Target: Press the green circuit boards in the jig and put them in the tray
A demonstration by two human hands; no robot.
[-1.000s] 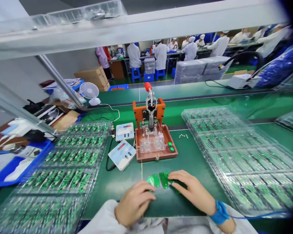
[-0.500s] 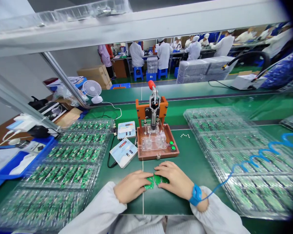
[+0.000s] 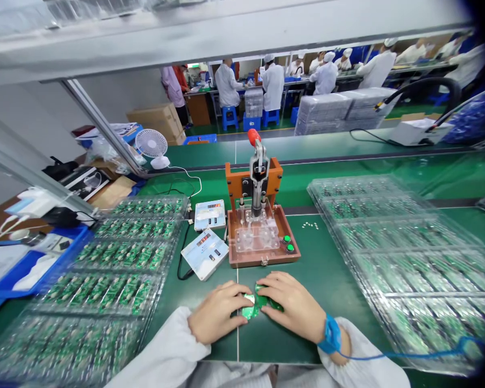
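Note:
Just in front of the test fixture, my left hand (image 3: 220, 311) grips a small green circuit board (image 3: 248, 310) between thumb and fingers. My right hand (image 3: 293, 304), wearing a blue wrist strap (image 3: 330, 334), has its fingers closed over a second green circuit board (image 3: 261, 299). More green board shows beneath the right fingers, partly hidden. The boards lie side by side at the green mat, close to or touching each other. Beyond them stands the fixture (image 3: 262, 260), a brown wooden base with clear blocks, an orange frame and a red-tipped toggle clamp (image 3: 258, 153).
Clear trays of boards stand at left (image 3: 156, 291) and right (image 3: 382, 323). Two display boxes (image 3: 205, 256) sit left of the fixture; small white pieces (image 3: 310, 225) lie right of it. A fan (image 3: 151, 144) and shelf beam (image 3: 226, 40) are farther off. Several people work behind.
Both hands stay near the same spot, with the boards turned slightly between the fingers. The blue coiled cord has dropped lower on the right. The camera view has shifted a little.

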